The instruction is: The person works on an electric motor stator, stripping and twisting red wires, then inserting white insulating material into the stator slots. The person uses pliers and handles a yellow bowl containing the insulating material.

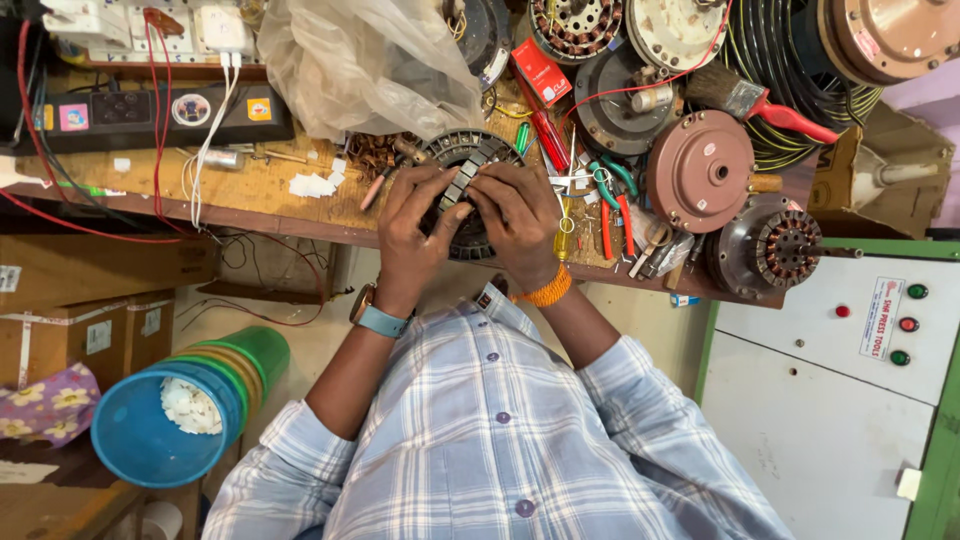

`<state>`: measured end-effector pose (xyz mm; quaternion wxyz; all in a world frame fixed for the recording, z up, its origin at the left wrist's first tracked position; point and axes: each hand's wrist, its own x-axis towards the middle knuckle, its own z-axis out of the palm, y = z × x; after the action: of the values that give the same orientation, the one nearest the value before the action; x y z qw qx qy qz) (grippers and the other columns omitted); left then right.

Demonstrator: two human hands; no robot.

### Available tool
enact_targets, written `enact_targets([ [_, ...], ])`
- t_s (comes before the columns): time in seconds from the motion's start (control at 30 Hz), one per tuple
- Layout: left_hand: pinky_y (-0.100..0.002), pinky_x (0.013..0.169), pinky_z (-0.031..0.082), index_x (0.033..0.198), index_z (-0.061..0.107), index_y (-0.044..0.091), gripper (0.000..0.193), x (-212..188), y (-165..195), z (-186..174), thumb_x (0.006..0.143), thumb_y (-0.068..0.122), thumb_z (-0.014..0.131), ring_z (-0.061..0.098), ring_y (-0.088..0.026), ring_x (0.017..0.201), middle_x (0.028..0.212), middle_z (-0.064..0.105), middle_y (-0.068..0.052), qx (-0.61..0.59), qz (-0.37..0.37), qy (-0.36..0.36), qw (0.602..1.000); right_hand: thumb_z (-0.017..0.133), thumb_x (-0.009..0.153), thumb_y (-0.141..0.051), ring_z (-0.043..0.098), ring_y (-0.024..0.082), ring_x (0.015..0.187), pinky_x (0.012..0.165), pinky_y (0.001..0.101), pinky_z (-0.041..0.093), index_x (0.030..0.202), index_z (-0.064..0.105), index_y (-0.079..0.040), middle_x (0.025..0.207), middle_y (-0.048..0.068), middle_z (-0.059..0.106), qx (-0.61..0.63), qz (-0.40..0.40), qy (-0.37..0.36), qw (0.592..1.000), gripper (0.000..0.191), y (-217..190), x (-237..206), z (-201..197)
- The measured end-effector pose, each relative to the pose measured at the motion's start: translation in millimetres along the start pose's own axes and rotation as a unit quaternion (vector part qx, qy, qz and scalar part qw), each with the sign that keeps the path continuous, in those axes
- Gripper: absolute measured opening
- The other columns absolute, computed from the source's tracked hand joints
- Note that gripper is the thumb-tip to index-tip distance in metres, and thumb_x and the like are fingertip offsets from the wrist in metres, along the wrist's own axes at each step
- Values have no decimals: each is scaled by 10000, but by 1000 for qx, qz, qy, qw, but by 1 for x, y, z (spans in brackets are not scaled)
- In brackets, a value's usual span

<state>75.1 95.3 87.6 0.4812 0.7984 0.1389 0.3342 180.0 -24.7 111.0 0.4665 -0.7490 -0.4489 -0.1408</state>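
Note:
A round dark slotted stator core (468, 152) rests at the front edge of the wooden workbench (250, 195). My left hand (412, 235), with a blue-strapped watch on its wrist, grips the core's left side, fingers pressed on its rim. On the core's right side is my right hand (522, 232), with an orange bead bracelet at the wrist and fingertips on the slots near the top. The two hands cover most of the core's lower half. My checked shirt fills the bottom of the view.
A clear plastic bag (370, 60) and a black power strip (150, 110) lie behind. To the right are hand tools (610, 215), a brown motor cover (700, 170) and a copper-wound stator (785, 248). Stacked buckets (165, 425) stand lower left. A white control cabinet (830, 380) stands right.

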Motion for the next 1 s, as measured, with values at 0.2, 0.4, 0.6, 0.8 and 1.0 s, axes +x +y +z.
enact_targets([
  [0.2, -405, 996, 531, 1300, 684, 21, 453, -4, -10, 4, 954, 294, 790, 630, -300, 1131, 1185, 628, -144, -38, 9, -1, 999, 815, 870, 42, 721, 261, 906, 750, 349, 589, 1028, 677, 1, 1071, 126, 696, -28, 13, -20, 999, 214, -13, 4, -3],
  [0.4, -383, 980, 528, 1325, 697, 67, 517, -10, -14, 16, 947, 417, 731, 618, -263, 1137, 1176, 628, -108, -71, -14, 21, 997, 808, 894, 14, 733, 254, 858, 707, 342, 606, 1022, 641, 8, 1072, 136, 694, -18, -43, -14, 999, 211, 5, 0, 2],
  [0.6, -383, 952, 527, 1357, 676, 71, 529, -12, -10, 14, 944, 391, 758, 611, -260, 1111, 1170, 614, -107, -48, -11, 21, 999, 819, 894, -12, 728, 236, 864, 699, 329, 616, 1021, 659, -2, 1065, 143, 679, 7, -14, -11, 1000, 204, 10, -6, 5],
  [0.8, -393, 940, 526, 1376, 664, 69, 540, -10, -12, 15, 946, 385, 745, 612, -268, 1092, 1168, 618, -111, -46, 3, 22, 999, 839, 875, 2, 741, 252, 934, 782, 339, 621, 1028, 701, -5, 1085, 121, 707, -9, -6, -12, 1000, 206, 5, -2, -5],
  [1.0, -411, 965, 528, 1386, 652, 63, 536, -11, -15, 17, 972, 394, 732, 622, -289, 1119, 1194, 622, -127, -56, 7, 14, 998, 834, 862, 17, 745, 244, 935, 793, 344, 619, 1016, 733, 0, 1070, 115, 726, -44, 8, -5, 999, 185, -6, -3, -6],
])
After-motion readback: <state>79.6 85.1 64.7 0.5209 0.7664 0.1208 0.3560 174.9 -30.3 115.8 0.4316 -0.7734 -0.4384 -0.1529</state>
